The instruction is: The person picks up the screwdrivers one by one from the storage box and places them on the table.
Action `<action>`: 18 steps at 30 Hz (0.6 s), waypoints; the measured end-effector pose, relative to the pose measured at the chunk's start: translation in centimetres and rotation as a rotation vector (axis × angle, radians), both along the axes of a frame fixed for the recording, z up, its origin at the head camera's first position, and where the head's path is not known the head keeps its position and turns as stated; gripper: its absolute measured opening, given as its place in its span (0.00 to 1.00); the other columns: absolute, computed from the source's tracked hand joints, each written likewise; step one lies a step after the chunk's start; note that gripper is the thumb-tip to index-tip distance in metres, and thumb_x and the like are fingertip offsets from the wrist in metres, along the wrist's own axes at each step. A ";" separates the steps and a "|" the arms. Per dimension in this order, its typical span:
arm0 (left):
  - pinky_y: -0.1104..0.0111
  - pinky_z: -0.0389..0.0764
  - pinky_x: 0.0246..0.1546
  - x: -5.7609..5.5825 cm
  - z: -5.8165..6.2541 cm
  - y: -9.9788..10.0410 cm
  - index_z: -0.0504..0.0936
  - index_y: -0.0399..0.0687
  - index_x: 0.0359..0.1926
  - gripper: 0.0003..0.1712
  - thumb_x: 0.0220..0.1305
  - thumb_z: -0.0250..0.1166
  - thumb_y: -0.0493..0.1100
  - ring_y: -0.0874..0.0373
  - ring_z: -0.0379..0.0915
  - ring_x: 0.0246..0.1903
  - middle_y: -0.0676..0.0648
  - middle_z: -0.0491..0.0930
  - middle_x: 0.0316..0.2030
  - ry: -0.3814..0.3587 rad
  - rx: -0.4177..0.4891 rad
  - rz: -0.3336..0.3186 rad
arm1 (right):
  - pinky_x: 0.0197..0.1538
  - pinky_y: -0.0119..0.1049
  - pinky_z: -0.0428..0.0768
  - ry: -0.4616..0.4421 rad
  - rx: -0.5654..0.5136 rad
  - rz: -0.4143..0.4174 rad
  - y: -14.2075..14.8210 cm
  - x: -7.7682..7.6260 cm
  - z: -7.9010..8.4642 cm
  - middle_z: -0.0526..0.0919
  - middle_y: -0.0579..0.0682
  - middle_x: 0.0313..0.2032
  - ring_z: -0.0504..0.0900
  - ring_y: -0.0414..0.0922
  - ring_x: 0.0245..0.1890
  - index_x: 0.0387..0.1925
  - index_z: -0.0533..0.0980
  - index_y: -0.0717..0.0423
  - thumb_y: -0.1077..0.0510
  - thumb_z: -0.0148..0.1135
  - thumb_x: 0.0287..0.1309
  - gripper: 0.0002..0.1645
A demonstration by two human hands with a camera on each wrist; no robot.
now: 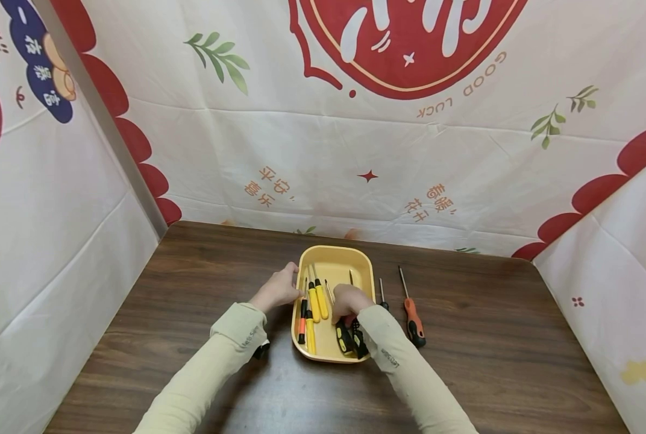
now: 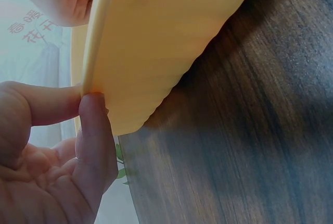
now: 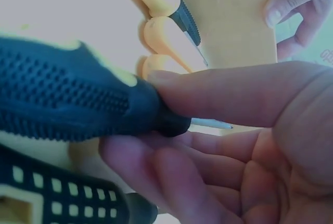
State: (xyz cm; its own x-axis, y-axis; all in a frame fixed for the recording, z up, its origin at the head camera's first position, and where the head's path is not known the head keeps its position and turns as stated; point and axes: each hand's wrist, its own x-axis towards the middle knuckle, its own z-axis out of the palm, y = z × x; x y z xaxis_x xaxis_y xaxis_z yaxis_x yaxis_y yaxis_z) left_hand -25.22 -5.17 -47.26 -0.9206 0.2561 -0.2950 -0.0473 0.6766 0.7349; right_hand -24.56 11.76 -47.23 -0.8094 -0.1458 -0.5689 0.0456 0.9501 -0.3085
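Observation:
A yellow plastic tray (image 1: 334, 256) stands on the table with screwdrivers in it. My left hand (image 1: 281, 289) pinches its left rim between thumb and finger, as the left wrist view shows. Inside the tray, my right hand (image 1: 350, 299) holds a black-and-yellow screwdriver (image 3: 73, 91), thumb and fingers at the front end of its textured handle. Another dark screwdriver (image 3: 67, 190) with pale squares on its handle lies beside it. Along the tray's left side are several yellow-handled screwdrivers (image 1: 321, 299) and an orange-and-black screwdriver (image 1: 302, 328).
On the table to the right of the tray lie a larger orange-and-black screwdriver (image 1: 413, 316) and a dark-handled screwdriver (image 1: 382, 295), partly behind the tray rim. A small black object (image 1: 261, 349) shows by the left sleeve. Printed cloth (image 1: 323, 144) hangs behind the table.

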 end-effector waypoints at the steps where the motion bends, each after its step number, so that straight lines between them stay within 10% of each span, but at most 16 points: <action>1: 0.69 0.74 0.25 0.0 0.0 0.0 0.63 0.38 0.54 0.28 0.53 0.64 0.34 0.57 0.72 0.25 0.44 0.75 0.28 0.000 -0.001 0.000 | 0.20 0.34 0.77 0.007 -0.004 -0.006 0.1 0.0 0.1 0.76 0.54 0.19 0.78 0.45 0.13 0.21 0.72 0.61 0.65 0.70 0.40 0.12; 18: 0.69 0.74 0.25 0.1 0.2 0.1 0.63 0.39 0.55 0.29 0.53 0.64 0.34 0.56 0.72 0.25 0.44 0.74 0.27 0.011 -0.009 0.005 | 0.17 0.31 0.73 0.156 -0.045 -0.031 1.0 0.3 1.1 0.75 0.51 0.11 0.79 0.46 0.14 0.15 0.72 0.58 0.64 0.67 0.37 0.10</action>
State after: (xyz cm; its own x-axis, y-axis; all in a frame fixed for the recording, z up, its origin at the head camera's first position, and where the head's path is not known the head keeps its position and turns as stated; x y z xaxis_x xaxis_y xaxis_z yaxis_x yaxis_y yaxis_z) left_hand -25.14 -5.07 -47.11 -0.9249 0.2489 -0.2874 -0.0426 0.6833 0.7289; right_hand -24.28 12.75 -46.16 -0.8920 -0.1418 -0.4291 0.0230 0.9340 -0.3565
